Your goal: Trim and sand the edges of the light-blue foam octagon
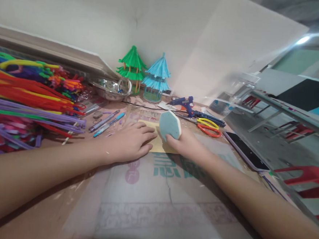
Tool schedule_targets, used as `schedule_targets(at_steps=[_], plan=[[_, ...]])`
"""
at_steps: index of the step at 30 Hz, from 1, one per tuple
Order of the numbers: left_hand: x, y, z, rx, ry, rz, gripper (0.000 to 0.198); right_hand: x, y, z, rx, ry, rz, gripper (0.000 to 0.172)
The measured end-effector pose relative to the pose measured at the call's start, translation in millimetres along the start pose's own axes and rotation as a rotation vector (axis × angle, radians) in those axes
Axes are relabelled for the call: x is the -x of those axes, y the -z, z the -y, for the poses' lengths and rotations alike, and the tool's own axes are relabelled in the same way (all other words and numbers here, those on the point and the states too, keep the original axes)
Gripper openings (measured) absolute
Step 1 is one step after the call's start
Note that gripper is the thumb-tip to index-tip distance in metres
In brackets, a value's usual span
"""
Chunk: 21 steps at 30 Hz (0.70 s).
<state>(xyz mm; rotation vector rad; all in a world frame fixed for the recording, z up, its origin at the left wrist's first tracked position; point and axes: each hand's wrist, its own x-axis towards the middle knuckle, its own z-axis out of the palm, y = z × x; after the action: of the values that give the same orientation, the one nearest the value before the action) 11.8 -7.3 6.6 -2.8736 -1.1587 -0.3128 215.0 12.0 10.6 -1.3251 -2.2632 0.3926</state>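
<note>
In my right hand [184, 139] is a pale blue, many-sided flat piece [170, 125] with a cream edge, tilted up with my thumb on its face. My left hand [133, 140] lies flat, fingers stretched to the right, its fingertips at a yellow sheet [159, 145]. That sheet rests on the table between both hands, partly covered by them. Left of my left hand lie a blue pen [110, 124] and a darker pen [103, 122].
Colourful pipe cleaners [26, 103] fill the left side. Behind stand a green pagoda model [132, 65], a blue pagoda model [157, 77] and a metal bowl [109, 88]. Toward the right lie a glue gun [186, 105], orange-handled scissors [209, 130] and a phone [246, 151].
</note>
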Motion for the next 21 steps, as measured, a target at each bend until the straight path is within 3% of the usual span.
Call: schedule_targets(at_steps=[3,8,10,15,21], plan=[[0.3,-0.5,1.4,0.022,-0.014,-0.001,0.042,13.7,5.9,2.6,-0.046,0.023,0.052,0.011],[-0.3,0.7,3.4,0.043,-0.021,-0.006,0.043,-9.3,-8.0,-5.2,-0.051,-0.032,-0.097,0.006],[-0.2,2.7,2.4,0.042,-0.005,-0.003,0.044,-18.1,-11.6,-10.8,-0.211,-0.067,-0.163,0.008],[1.2,8.2,-1.3,0.072,0.059,0.019,0.044,-14.1,-7.8,-19.7,-0.893,-0.221,-0.224,0.026],[1.8,6.5,0.7,0.098,0.053,-0.011,0.043,-11.4,-6.8,-15.1,-1.112,-0.263,-0.173,0.031]])
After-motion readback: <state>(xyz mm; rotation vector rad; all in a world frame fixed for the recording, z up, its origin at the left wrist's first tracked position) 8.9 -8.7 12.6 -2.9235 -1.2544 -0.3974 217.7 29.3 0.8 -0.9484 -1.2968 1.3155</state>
